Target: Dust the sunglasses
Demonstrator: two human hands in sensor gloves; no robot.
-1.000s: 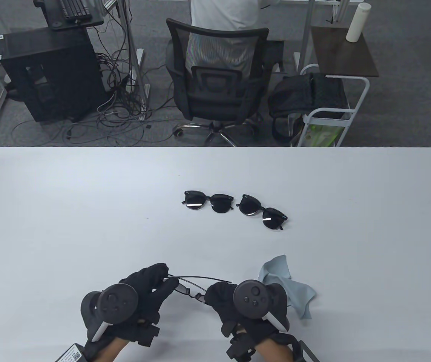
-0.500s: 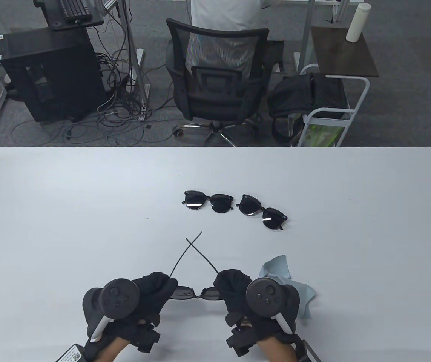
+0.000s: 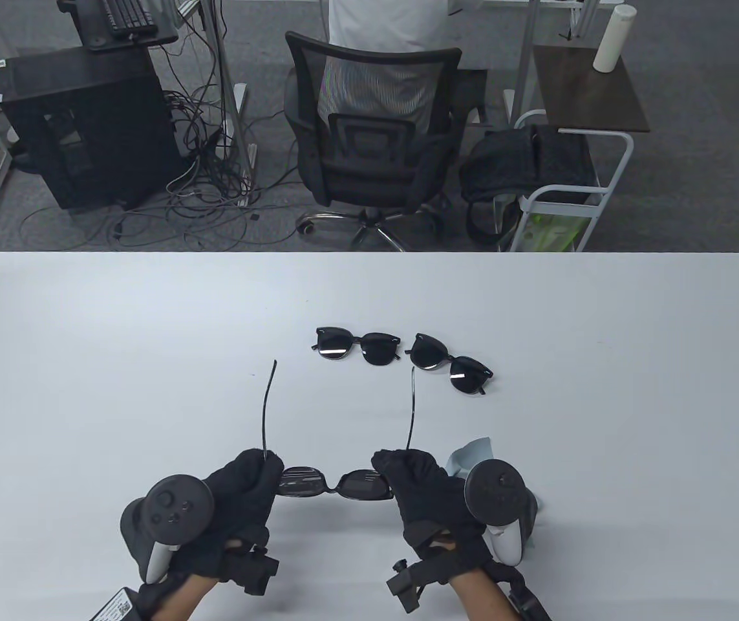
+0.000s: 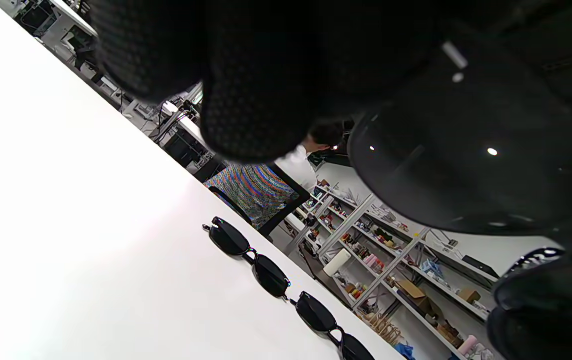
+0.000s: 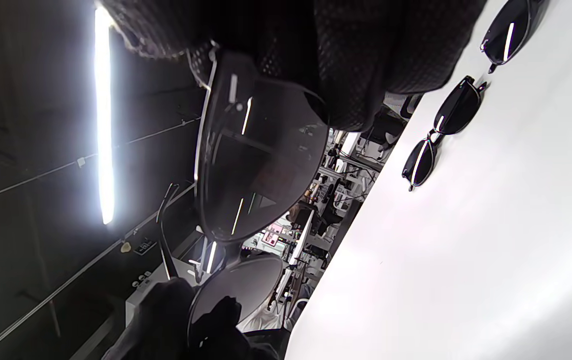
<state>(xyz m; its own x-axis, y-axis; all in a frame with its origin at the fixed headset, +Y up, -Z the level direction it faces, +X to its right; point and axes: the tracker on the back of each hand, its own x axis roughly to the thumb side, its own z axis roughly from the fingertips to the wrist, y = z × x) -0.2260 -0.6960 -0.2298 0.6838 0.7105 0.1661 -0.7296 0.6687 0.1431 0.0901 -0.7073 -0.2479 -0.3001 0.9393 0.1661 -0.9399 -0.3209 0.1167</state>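
Sunglasses point(image 3: 333, 483) hover near the table's point(image 3: 85, 362) front edge, arms unfolded and pointing away; the left hand point(image 3: 227, 504) and right hand point(image 3: 427, 495) each pinch a hinge corner. They look light, thin and easily bent, so the frame ends are the safest hold. A cloth point(image 3: 463, 456) peeks out behind the right hand.

Left wrist view: curled fingers point(image 4: 256, 90) above a dark lens point(image 4: 470, 165).

Right wrist view: fingertips point(image 5: 365, 60) clamp the lens point(image 5: 261, 155) rim.
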